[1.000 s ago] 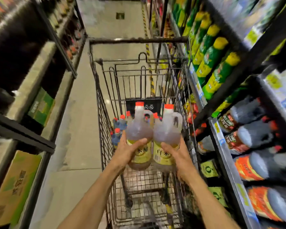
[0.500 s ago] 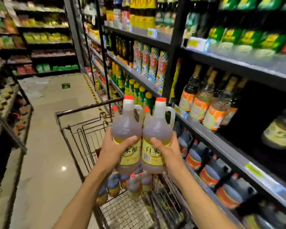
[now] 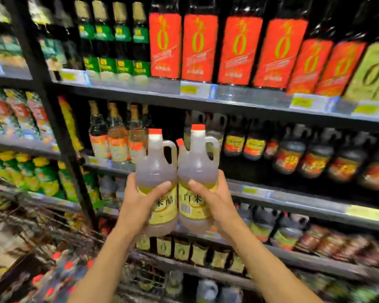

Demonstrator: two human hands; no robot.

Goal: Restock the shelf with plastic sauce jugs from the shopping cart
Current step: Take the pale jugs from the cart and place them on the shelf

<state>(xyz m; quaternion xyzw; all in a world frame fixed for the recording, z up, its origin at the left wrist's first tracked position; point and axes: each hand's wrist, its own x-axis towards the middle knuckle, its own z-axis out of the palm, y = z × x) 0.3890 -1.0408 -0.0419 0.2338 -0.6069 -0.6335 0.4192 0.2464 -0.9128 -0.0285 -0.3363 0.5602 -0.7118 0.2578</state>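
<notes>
I hold two plastic sauce jugs side by side, upright, in front of the shelving. Each has a red cap, a moulded handle, brownish liquid and a yellow label. My left hand [image 3: 138, 202] grips the left jug [image 3: 157, 169] around its lower body. My right hand [image 3: 212, 200] grips the right jug [image 3: 198, 167] the same way; a third red cap peeks out between them. Both jugs hover at the height of the middle shelf [image 3: 293, 194], before a dark gap in its row of bottles. The shopping cart [image 3: 26, 237] is blurred at lower left, holding red-capped jugs.
The upper shelf [image 3: 239, 94] carries tall dark bottles with red labels. Glass bottles [image 3: 116, 136] stand left of the gap, dark jugs [image 3: 315, 158] to its right. A black upright post [image 3: 59, 132] divides the shelving. Lower shelves hold more jugs and small yellow-labelled packs.
My view has swung right from the aisle and cart to face the shelf. Both hands have carried the two jugs up and toward the middle shelf, grips unchanged.
</notes>
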